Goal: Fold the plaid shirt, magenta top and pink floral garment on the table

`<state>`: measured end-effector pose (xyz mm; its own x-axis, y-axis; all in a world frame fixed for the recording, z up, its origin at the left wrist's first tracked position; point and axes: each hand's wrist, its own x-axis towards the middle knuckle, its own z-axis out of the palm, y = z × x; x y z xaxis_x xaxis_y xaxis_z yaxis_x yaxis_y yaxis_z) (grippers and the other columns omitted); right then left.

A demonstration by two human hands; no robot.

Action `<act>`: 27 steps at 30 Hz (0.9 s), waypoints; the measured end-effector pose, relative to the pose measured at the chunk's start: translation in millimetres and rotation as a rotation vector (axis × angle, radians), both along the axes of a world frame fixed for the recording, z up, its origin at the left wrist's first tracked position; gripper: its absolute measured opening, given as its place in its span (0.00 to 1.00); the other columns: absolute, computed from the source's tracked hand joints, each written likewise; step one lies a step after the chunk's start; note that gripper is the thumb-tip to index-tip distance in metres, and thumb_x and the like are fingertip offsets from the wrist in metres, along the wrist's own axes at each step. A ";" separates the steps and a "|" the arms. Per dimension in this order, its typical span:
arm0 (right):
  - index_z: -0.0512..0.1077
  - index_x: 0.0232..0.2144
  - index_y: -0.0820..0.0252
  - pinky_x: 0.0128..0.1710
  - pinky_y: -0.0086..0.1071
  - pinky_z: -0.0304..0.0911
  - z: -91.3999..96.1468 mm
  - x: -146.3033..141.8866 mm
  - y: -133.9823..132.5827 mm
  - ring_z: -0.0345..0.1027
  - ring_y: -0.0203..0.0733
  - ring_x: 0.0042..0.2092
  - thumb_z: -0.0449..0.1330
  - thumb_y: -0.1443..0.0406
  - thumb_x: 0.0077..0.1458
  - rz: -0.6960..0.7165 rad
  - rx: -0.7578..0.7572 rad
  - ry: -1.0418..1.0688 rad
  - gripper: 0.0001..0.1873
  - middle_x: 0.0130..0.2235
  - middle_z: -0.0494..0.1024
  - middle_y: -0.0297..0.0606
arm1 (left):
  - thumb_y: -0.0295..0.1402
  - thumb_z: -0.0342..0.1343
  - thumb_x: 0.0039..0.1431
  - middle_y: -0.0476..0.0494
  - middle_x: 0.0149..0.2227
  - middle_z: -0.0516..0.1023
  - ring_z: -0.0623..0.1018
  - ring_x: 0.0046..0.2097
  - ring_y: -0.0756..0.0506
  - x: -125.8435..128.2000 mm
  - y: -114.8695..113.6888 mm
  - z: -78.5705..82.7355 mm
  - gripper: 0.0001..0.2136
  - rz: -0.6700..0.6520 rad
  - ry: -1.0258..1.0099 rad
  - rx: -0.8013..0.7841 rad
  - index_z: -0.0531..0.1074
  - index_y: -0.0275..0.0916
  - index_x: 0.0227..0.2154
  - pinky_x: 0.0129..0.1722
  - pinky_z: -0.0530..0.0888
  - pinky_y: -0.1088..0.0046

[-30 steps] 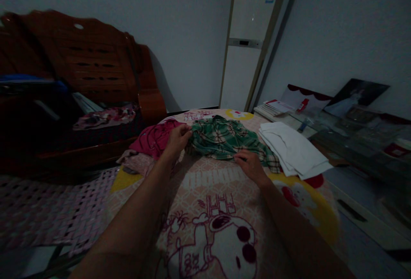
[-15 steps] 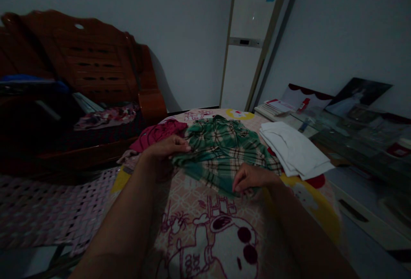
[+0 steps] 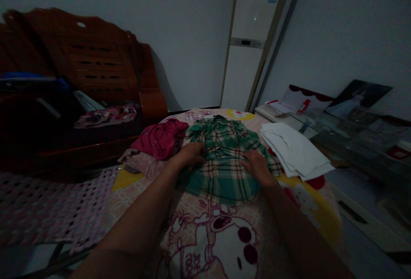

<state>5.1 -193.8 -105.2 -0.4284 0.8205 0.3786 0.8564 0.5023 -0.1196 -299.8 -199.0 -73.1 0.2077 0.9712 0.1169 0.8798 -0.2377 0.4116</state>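
Green plaid shirt (image 3: 224, 159) lies on cartoon-print cover (image 3: 199, 227), upper part rumpled, lower part spread toward the person. Left hand (image 3: 191, 154) on its left side, right hand (image 3: 257, 166) on its right, fingers bent; can't tell if either grips fabric. Pink garment (image 3: 160, 139) left, folded white fabric (image 3: 295, 148) right.

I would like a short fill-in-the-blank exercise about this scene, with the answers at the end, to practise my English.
1. The left hand and the right hand touch a checked garment that is mainly ____ in colour.
2. From the wearer's view, a pink garment lies to the ____ of it.
3. The white folded stack lies to its ____.
4. The brown bench in the background is made of ____.

Answers: green; left; right; wood
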 end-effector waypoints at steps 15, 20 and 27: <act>0.76 0.29 0.60 0.39 0.35 0.61 -8.1 5.8 11.3 0.68 0.46 0.39 0.57 0.71 0.56 -0.059 0.009 0.056 0.08 0.35 0.77 0.45 | 0.34 0.57 0.45 0.50 0.21 0.74 0.71 0.26 0.49 -6.8 -1.1 9.9 0.06 -0.118 -0.378 -0.133 0.76 0.37 0.23 0.29 0.65 0.76; 0.74 0.25 0.60 0.42 0.36 0.62 9.7 8.6 9.3 0.69 0.44 0.38 0.56 0.70 0.49 0.060 0.009 0.391 0.07 0.32 0.77 0.41 | 0.40 0.62 0.44 0.50 0.23 0.72 0.69 0.26 0.51 -8.1 -3.3 18.3 0.11 -0.126 -0.717 -0.197 0.73 0.36 0.23 0.28 0.65 0.76; 0.75 0.23 0.61 0.31 0.29 0.61 37.6 27.3 -3.5 0.68 0.37 0.29 0.62 0.63 0.42 0.243 -0.727 0.744 0.07 0.25 0.77 0.35 | 0.41 0.66 0.43 0.51 0.22 0.71 0.66 0.25 0.53 -9.0 -20.5 32.8 0.13 -0.349 -0.732 -0.483 0.74 0.35 0.25 0.25 0.61 0.79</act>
<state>32.4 -197.3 -67.6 -0.4740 0.8780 0.0668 0.3312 0.2480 -0.9104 -308.8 -219.5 -40.2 0.5303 0.8453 -0.0655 0.2746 -0.0982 0.9565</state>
